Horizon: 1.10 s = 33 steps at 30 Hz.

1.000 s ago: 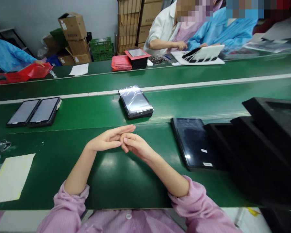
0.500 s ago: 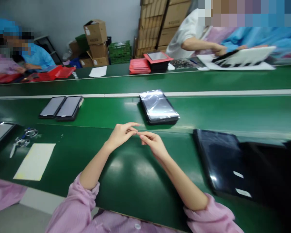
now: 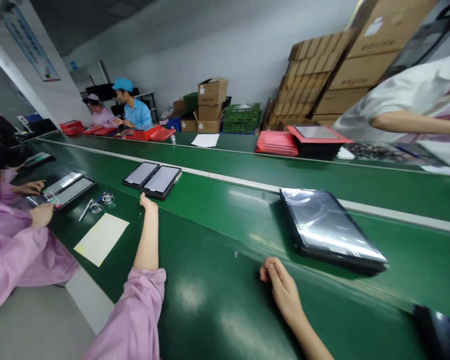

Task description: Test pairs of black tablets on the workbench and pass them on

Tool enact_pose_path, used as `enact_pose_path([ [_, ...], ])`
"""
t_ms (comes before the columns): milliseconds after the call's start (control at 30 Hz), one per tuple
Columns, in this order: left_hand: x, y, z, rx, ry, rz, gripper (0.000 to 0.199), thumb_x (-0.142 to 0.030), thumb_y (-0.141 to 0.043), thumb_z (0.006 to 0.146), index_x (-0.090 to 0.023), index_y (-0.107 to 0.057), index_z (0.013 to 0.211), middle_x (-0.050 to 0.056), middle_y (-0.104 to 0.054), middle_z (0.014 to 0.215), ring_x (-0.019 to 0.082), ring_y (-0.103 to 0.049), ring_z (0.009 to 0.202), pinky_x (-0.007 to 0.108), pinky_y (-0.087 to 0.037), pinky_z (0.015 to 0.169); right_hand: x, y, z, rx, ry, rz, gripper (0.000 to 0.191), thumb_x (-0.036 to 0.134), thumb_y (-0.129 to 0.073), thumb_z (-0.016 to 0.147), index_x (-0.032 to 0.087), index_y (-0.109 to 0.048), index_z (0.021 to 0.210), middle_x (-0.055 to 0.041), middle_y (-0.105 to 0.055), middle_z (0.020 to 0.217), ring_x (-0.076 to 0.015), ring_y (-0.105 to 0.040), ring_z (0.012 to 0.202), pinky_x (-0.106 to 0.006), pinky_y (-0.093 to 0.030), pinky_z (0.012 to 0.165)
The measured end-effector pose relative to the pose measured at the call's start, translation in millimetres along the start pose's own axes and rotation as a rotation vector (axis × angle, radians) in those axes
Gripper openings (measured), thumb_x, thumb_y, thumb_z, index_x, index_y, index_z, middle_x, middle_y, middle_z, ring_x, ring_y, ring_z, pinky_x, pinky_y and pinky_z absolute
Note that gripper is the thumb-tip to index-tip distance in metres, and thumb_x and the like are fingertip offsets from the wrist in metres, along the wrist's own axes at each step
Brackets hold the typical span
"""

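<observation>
My left hand [image 3: 148, 202] is stretched forward at the near edge of a dark-framed flat screen [image 3: 160, 179]. The fingers point away and are mostly hidden, so I cannot tell whether they touch it. A second such screen [image 3: 141, 173] lies against its left side. My right hand [image 3: 281, 285] hovers low over the green bench [image 3: 210, 280], its fingers curled in and the thumb pressed along them. Anything inside that curl is hidden. Beyond it lies a stack of dark flat panels topped with shiny film [image 3: 330, 225].
Left of my arm are a pale paper sheet [image 3: 102, 239] and rolls of clear tape [image 3: 108, 198]. A co-worker in a pink sleeve [image 3: 15, 245] handles panels at the left. Across the bench are red sleeves [image 3: 276, 143]. A dark panel [image 3: 440, 330] sits at the lower right.
My hands, fingertips together before, have parted. The left has reached out to the two screens; the right has curled up. The view has turned left, shifting the bench items rightward.
</observation>
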<state>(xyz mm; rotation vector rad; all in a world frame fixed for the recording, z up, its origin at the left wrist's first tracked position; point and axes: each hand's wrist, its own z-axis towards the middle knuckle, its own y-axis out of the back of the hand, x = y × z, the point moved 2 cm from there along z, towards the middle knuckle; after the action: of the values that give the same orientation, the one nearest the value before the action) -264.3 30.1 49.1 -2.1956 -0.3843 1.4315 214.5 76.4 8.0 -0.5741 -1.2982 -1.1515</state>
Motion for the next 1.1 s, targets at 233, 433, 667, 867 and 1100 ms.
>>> enact_pose_path([
  [233,-3,16.2,51,-0.038,0.095,-0.13,0.04,-0.047,-0.052,0.098,-0.018,-0.058,0.126,0.011,-0.057,0.131,0.026,-0.058,0.119,0.047,-0.049,0.099,0,4,4,-0.025,0.003,-0.035,0.048,0.066,-0.044,0.093,0.025,-0.048,0.069,0.0014,-0.049,0.056,-0.0172,-0.047,0.052,-0.03,-0.041,0.054],
  [433,-14,16.8,81,0.051,0.166,-0.138,0.035,-0.048,-0.039,0.097,-0.02,-0.06,0.102,0.009,-0.06,0.109,0.024,-0.056,0.121,0.045,-0.039,0.109,-8,6,5,-0.051,-0.015,-0.02,0.044,0.064,-0.046,0.093,0.025,-0.05,0.073,0.0016,-0.049,0.056,-0.0171,-0.047,0.052,-0.029,-0.041,0.053],
  [667,-9,-9.9,100,0.048,0.098,-0.141,0.029,-0.046,-0.046,0.095,-0.021,-0.058,0.103,0.01,-0.059,0.121,0.024,-0.05,0.129,0.037,-0.041,0.108,-9,7,4,-0.056,-0.025,-0.001,0.043,0.062,-0.047,0.093,0.024,-0.05,0.073,0.0015,-0.049,0.055,-0.0168,-0.047,0.052,-0.029,-0.041,0.053],
  [867,-10,-5.2,97,0.101,0.095,-0.23,0.039,-0.054,-0.038,0.097,-0.021,-0.056,0.107,0.01,-0.06,0.113,0.022,-0.06,0.112,0.034,-0.052,0.093,-7,7,4,-0.054,-0.043,0.002,0.042,0.061,-0.048,0.093,0.025,-0.051,0.074,0.0013,-0.05,0.056,-0.0172,-0.048,0.052,-0.029,-0.042,0.053],
  [1100,-16,4.1,95,0.146,0.145,-0.298,0.04,-0.048,-0.031,0.1,-0.02,-0.056,0.114,0.01,-0.061,0.106,0.02,-0.065,0.092,0.034,-0.057,0.079,-2,6,4,-0.037,-0.043,-0.004,0.042,0.061,-0.048,0.094,0.024,-0.05,0.073,0.0015,-0.051,0.056,-0.0169,-0.048,0.053,-0.029,-0.042,0.054],
])
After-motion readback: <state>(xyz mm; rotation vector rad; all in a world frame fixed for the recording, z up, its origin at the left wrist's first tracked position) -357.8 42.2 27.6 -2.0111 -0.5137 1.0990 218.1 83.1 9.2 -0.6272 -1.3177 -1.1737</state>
